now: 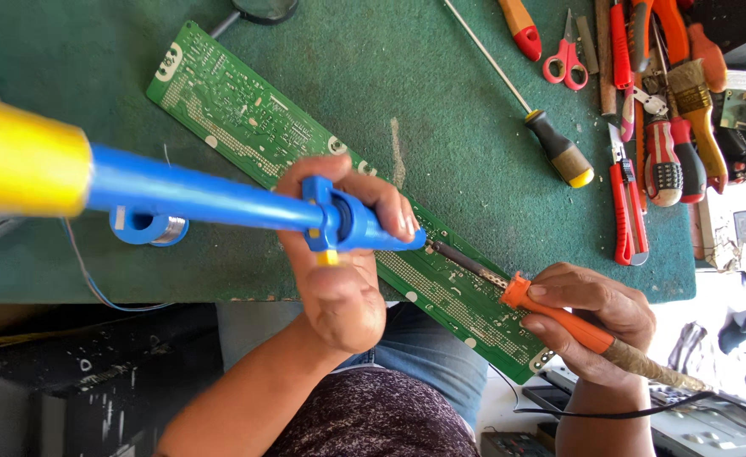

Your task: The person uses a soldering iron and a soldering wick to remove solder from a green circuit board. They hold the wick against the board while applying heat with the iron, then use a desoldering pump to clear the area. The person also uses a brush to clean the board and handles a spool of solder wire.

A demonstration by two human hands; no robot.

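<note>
Hands grip blue desoldering pump and orange soldering iron.

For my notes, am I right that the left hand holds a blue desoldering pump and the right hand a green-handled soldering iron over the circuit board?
Not quite: the head view shows the soldering iron in the right hand has an orange handle, not green. The rest stands.

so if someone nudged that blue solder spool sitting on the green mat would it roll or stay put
The blue solder spool would probably stay put: it seems to lie flat on one flange on the green mat, not on its rim. It looks small and wound with metal wire, so likely heavy for its size. The mat looks soft and matte, so it would probably drag rather than slide freely.
</note>
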